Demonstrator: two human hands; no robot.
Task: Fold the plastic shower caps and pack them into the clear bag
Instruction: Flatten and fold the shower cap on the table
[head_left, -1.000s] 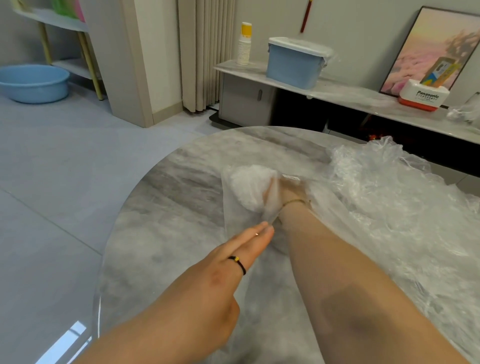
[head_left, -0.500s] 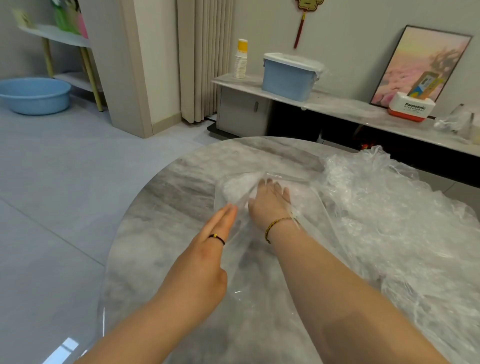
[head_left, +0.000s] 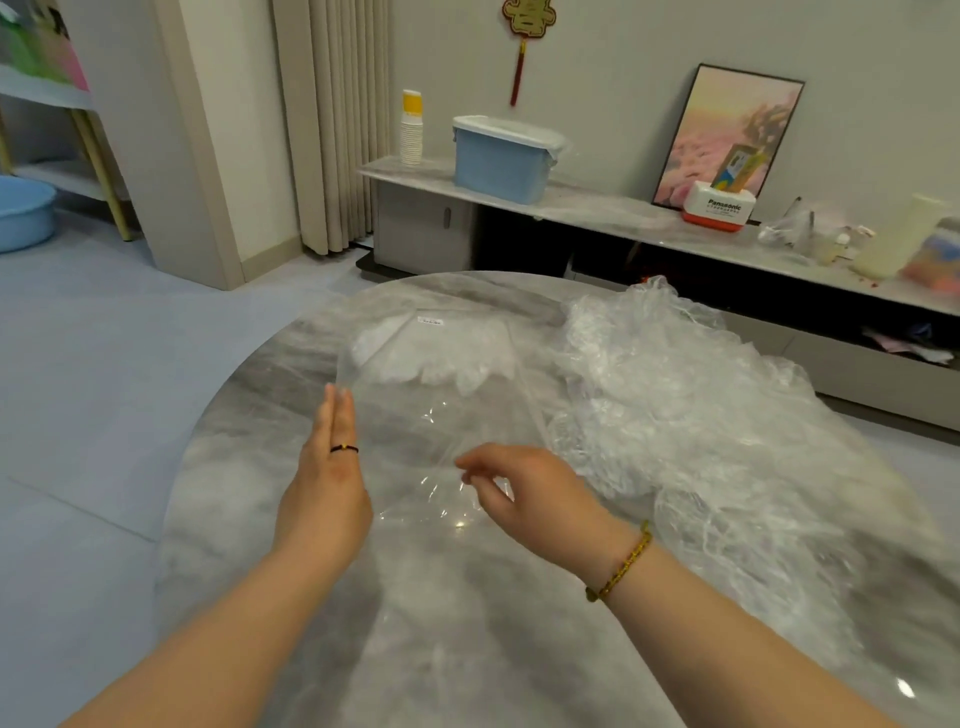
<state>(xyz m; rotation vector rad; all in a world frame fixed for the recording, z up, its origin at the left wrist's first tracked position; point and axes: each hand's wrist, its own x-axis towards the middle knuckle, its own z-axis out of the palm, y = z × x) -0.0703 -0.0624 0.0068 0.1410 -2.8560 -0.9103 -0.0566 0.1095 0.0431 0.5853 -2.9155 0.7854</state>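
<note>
The clear bag (head_left: 441, 415) lies flat on the grey marbled counter (head_left: 234, 499), its closed end pointing away from the person and a small white label (head_left: 430, 321) near that far edge. Inside it, pushed up to the far end, sits a white wad of folded shower caps (head_left: 431, 348). Just to the right of the bag, a big loose heap of crinkled shower caps (head_left: 675, 405) spreads over the right side of the counter, touching or nearly touching the bag's edge.

The left hand (head_left: 332, 467) stands on its edge along the bag's left side. Its fingers (head_left: 337, 410) are straight and pressed together, tips against the film, and one finger wears a thin black ring. The right hand (head_left: 524, 493) hovers at the near, open end of the bag, a beaded bracelet on its wrist. Its fingers (head_left: 470, 460) are loosely curled, with forefinger and thumb close to each other; the film is so clear there that I cannot tell whether they pinch it or only hang above it.

Behind the counter a low sideboard (head_left: 597, 208) runs along the wall, carrying a stack of paper cups (head_left: 411, 130), a blue lidded box (head_left: 501, 158), a framed picture (head_left: 727, 135) leaning on the wall and a white and red Panasonic box (head_left: 719, 210). A blue basin (head_left: 21, 213) sits on the floor at far left.
</note>
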